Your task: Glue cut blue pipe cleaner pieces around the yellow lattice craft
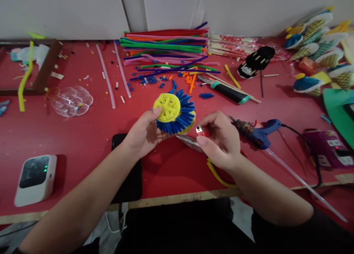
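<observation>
My left hand grips a pipe-cleaner craft piece, its thumb pressed on the near yellow disc. That disc is round with spoke-like strips, and blue fuzzy bristles stick out around the body behind it. Another yellow edge shows at its far side. Close to its right, my right hand is closed around a red lighter whose metal top points toward the craft piece. Scissors with yellow handles lie on the table, partly under my right hand.
A glue gun with a long glue stick lies at right. Behind are bundled pipe cleaners, cut blue and orange bits, and pliers. A black phone and a white device lie left, near the table's front edge.
</observation>
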`<state>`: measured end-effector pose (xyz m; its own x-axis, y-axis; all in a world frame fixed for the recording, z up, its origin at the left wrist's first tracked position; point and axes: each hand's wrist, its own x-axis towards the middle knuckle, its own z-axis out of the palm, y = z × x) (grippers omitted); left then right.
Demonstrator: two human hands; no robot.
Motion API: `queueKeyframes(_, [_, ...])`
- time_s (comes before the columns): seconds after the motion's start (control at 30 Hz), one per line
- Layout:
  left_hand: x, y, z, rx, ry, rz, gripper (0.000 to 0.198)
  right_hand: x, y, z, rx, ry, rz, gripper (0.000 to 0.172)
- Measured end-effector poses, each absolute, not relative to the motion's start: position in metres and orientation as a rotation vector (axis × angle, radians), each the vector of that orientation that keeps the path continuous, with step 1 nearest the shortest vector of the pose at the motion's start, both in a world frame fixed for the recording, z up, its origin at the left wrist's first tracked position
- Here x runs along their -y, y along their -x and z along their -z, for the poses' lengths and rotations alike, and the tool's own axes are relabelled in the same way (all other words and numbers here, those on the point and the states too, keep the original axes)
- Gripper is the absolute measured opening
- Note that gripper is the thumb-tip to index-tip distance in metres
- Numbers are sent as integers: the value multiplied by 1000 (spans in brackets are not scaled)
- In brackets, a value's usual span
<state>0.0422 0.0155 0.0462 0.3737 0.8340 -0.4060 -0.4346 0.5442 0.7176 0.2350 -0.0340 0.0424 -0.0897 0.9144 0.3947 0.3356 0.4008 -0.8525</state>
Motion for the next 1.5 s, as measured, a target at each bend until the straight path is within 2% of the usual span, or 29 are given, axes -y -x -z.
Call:
queueKeyframes(0.27, [-15,-43,-49,-889,-578,-859,41,32,-233,-40,1624,1220,-731,18])
queueKeyframes(1.3, [-15,-43,-50,-836,-553,-848,33,31,-239,-38,1650,1306,-592,15])
queueKeyframes(1.5, [-14,-42,-48,-867,-540,-871,37,28,-236,-35,1433,1349,-669,17])
